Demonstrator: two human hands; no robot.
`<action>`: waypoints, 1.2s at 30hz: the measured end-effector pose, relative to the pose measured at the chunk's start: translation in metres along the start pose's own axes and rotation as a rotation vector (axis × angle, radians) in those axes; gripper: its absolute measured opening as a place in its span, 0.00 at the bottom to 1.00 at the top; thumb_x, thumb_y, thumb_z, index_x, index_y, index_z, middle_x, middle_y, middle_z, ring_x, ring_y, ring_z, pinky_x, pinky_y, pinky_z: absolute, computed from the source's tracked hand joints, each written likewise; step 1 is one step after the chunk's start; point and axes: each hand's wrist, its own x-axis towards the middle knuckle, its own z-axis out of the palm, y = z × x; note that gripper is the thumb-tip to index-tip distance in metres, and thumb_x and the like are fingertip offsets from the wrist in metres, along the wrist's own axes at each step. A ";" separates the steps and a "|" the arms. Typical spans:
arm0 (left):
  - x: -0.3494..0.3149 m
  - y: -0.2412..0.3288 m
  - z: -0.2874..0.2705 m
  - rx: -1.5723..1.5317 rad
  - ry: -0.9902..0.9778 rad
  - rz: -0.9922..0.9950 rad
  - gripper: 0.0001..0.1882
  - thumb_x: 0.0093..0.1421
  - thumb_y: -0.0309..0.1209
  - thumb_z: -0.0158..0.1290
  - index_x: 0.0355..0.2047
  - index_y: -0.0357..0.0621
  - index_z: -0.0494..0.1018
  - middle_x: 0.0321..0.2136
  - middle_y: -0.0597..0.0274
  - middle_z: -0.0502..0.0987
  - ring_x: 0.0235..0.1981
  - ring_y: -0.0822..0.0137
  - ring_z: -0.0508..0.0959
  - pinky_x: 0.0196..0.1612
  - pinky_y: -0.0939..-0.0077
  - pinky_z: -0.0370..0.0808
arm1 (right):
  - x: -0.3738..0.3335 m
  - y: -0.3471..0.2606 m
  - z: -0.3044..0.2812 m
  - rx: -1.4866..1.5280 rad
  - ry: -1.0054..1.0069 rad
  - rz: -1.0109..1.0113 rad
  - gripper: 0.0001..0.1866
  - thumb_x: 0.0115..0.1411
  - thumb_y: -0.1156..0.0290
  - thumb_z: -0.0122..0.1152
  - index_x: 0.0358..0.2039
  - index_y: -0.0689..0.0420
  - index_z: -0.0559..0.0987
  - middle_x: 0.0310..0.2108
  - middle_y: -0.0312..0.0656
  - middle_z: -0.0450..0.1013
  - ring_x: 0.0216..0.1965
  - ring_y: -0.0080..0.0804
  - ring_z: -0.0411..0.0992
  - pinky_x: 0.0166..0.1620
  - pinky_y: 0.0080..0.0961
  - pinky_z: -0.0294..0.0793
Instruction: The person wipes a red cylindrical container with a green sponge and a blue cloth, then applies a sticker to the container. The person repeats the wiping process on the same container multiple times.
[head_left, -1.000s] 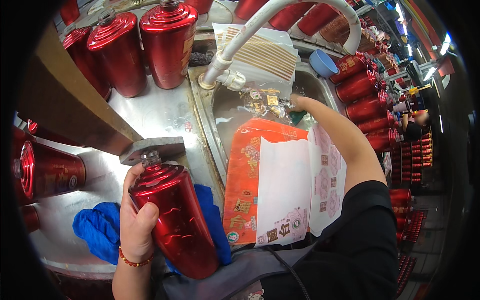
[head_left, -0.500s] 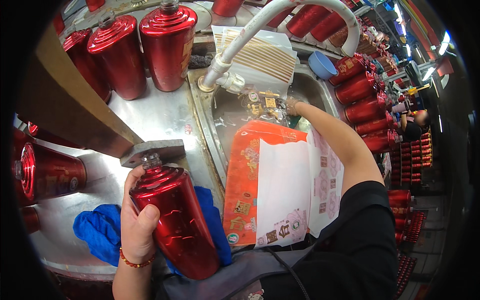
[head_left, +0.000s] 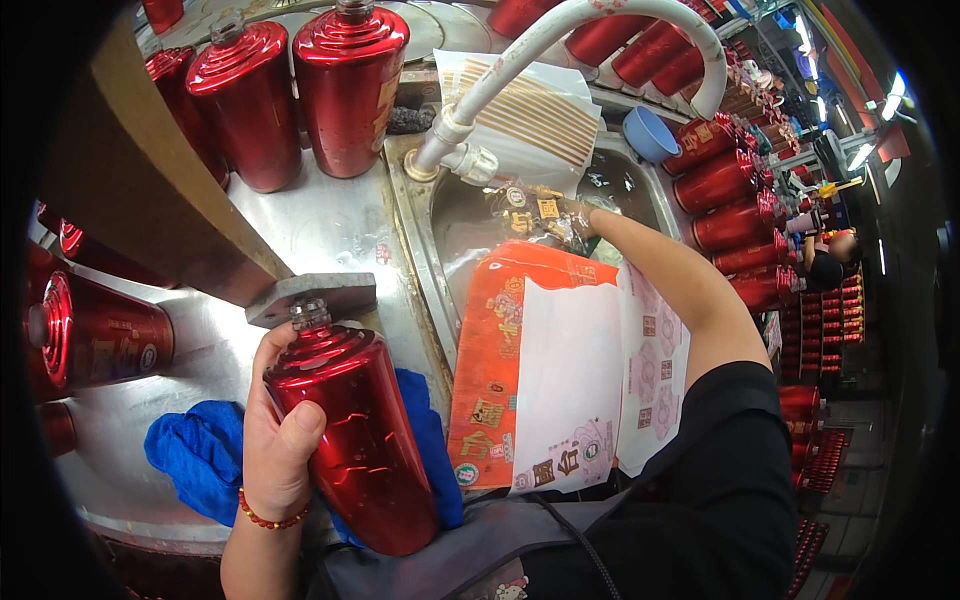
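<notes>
My left hand (head_left: 275,440) is wrapped round a glossy red glass bottle (head_left: 365,455). The bottle leans in front of me, its clear neck up beside a grey plate on a post; a blue cloth (head_left: 425,430) lies behind it. My right hand (head_left: 574,222) reaches into the water of a metal sink (head_left: 450,275). Its fingers lie at the right edge of a clear film with gold and dark printed decals (head_left: 530,210), and water and glare hide whether they grip it. An orange sheet with a white paper (head_left: 568,370) over it lies beneath my right forearm.
A white curved faucet (head_left: 455,125) arches over the sink. Several red bottles (head_left: 350,90) stand at the back left, and others line the right side. A brown post (head_left: 170,160) crosses the left. A blue bowl (head_left: 649,134) and a striped sheet (head_left: 525,115) sit by the sink's far edge.
My right hand has shifted slightly left, toward the decal film. The view has turned a little, and my left hand still holds the bottle in the same pose.
</notes>
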 end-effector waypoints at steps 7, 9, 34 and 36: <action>0.000 0.002 0.003 -0.026 0.003 0.003 0.47 0.56 0.47 0.68 0.65 0.38 0.56 0.55 0.51 0.74 0.54 0.61 0.77 0.58 0.65 0.75 | -0.004 -0.009 0.002 0.088 -0.038 0.035 0.22 0.57 0.64 0.62 0.53 0.56 0.78 0.46 0.51 0.79 0.47 0.46 0.77 0.50 0.36 0.76; 0.000 0.003 0.004 -0.038 0.005 0.003 0.47 0.56 0.46 0.68 0.65 0.37 0.55 0.55 0.51 0.74 0.54 0.62 0.77 0.58 0.66 0.74 | -0.007 -0.012 0.004 0.125 -0.047 0.049 0.22 0.57 0.64 0.62 0.52 0.56 0.78 0.45 0.50 0.79 0.46 0.46 0.77 0.49 0.36 0.77; 0.000 -0.001 -0.005 0.026 -0.024 0.006 0.47 0.57 0.49 0.65 0.67 0.40 0.54 0.58 0.50 0.71 0.57 0.58 0.76 0.59 0.63 0.75 | -0.021 -0.014 -0.006 0.396 -0.148 0.209 0.20 0.56 0.60 0.65 0.46 0.57 0.82 0.38 0.48 0.81 0.37 0.44 0.79 0.41 0.36 0.79; 0.001 -0.002 -0.005 0.024 -0.029 0.006 0.47 0.58 0.48 0.65 0.67 0.40 0.54 0.58 0.50 0.71 0.57 0.58 0.76 0.59 0.63 0.75 | -0.023 -0.015 -0.004 0.416 -0.143 0.214 0.20 0.56 0.60 0.65 0.46 0.57 0.83 0.38 0.48 0.82 0.37 0.43 0.80 0.41 0.36 0.80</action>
